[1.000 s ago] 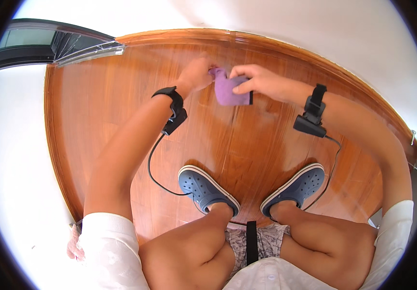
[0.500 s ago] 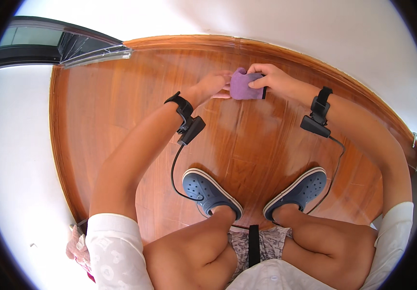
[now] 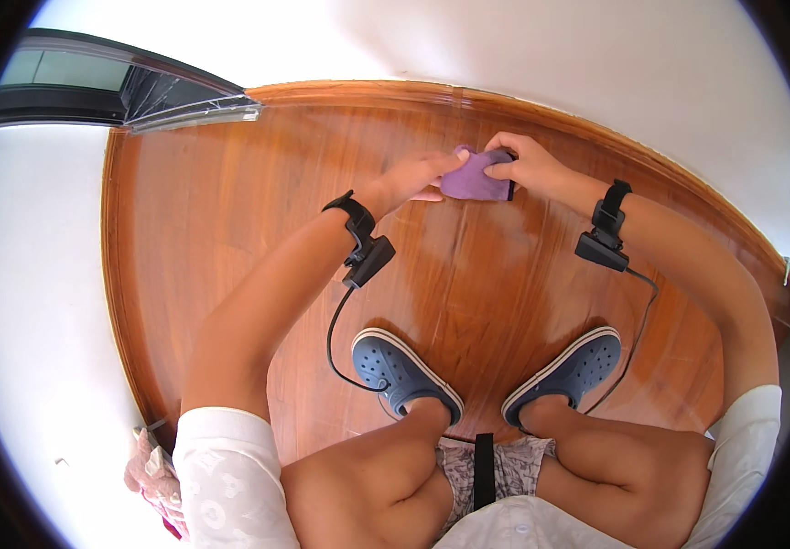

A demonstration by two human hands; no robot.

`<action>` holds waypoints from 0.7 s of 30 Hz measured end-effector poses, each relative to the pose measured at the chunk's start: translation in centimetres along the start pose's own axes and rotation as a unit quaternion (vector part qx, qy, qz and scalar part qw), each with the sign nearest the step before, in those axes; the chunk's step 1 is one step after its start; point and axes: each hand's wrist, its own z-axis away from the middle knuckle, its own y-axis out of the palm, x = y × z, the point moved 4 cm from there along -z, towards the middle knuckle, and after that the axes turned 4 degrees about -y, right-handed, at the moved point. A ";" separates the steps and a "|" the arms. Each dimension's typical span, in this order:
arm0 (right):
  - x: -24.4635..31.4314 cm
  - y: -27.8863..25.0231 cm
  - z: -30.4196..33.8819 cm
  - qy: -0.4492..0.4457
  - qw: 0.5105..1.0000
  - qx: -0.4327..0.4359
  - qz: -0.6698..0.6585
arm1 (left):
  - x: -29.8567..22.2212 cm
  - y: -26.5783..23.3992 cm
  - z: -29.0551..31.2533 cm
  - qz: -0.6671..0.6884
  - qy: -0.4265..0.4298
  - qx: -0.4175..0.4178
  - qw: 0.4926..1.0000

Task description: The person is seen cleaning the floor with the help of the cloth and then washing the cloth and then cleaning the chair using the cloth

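A small purple cloth (image 3: 473, 183), folded, with a black strip along its right edge, is held above the wooden floor between my two hands. My left hand (image 3: 415, 179) has its thumb over the cloth's upper left corner, while its other fingers show partly behind and below. On the opposite side, my right hand (image 3: 534, 168) pinches the cloth near the black strip, thumb on top. The undersides of the cloth and some fingertips are hidden.
Black strapped devices sit on both wrists, their cables (image 3: 329, 340) running down to my blue clogs (image 3: 567, 373). A white wall (image 3: 541, 55) with wooden skirting curves around the far side. A dark-framed door (image 3: 125, 91) stands at far left, and a plush toy (image 3: 151, 471) lies at lower left.
My left thumb has come onto the cloth's left corner, where before that hand was only beside it. My right hand keeps its pinch. Both hands and the cloth sit slightly lower in view.
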 end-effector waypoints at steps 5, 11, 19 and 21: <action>-1.2 -1.0 0.0 -0.043 0.996 -0.042 0.069 | -0.5 0.7 -0.4 -0.065 -0.010 0.006 0.998; 0.5 -0.3 1.1 -0.103 0.986 -0.025 0.129 | 0.4 0.4 -1.0 -0.095 0.013 0.003 0.995; 0.4 0.5 1.1 -0.075 0.979 0.099 0.161 | 0.6 1.4 -0.5 -0.128 0.037 0.050 0.990; 0.3 0.4 1.2 -0.069 0.974 0.078 0.203 | 0.5 1.5 -0.5 -0.135 0.050 0.056 0.988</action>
